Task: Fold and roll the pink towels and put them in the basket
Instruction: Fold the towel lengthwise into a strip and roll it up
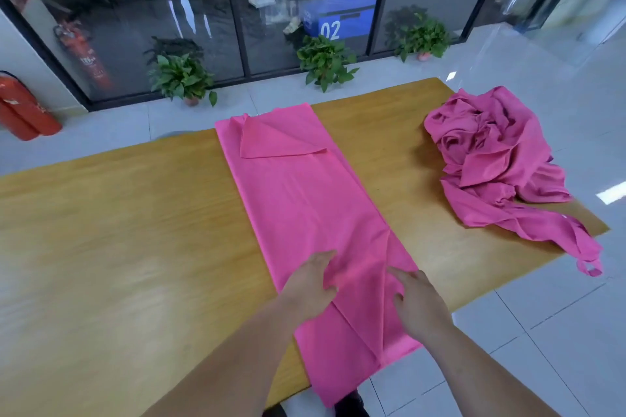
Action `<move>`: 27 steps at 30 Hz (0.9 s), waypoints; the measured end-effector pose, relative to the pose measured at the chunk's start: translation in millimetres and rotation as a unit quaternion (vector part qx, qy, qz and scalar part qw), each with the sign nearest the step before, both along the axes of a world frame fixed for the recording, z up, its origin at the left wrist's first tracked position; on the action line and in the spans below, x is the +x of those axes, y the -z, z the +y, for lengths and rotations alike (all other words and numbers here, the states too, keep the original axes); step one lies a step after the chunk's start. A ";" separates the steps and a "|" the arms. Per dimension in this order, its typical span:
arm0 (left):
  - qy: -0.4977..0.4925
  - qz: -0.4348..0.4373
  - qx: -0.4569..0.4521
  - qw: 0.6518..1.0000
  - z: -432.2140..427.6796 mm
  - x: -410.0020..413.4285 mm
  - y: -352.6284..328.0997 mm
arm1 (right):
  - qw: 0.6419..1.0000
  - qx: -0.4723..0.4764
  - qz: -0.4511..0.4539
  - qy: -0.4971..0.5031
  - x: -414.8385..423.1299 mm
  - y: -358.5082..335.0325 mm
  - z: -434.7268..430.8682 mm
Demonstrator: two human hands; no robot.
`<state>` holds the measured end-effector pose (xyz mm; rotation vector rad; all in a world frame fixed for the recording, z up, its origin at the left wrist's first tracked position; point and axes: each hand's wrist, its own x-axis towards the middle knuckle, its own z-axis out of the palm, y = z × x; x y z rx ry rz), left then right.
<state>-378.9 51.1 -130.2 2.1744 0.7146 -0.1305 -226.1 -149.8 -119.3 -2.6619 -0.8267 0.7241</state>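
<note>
A long pink towel (305, 193) lies flat across the wooden table (118, 230), its near end hanging over the front edge and its far corner folded back into a triangle. My left hand (310, 283) rests on the towel near the front edge, fingers bent against the cloth. My right hand (418, 301) sits beside it on the towel's right part, fingers curled into a raised crease between the two hands. Whether either hand pinches the cloth is unclear. A crumpled heap of pink towels (494, 159) lies at the table's right end. No basket is in view.
The table's right corner lies under the heap, with a strip of cloth dangling off it. Potted plants (183, 78) stand on the tiled floor beyond the far edge, before a glass wall. Red fire extinguishers (20, 108) stand at the far left.
</note>
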 end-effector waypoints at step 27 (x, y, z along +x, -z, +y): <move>-0.086 -0.096 -0.049 0.990 -187.4 91.2 -35.1 | 0.883 0.225 0.361 0.196 73.8 -7.2 -91.2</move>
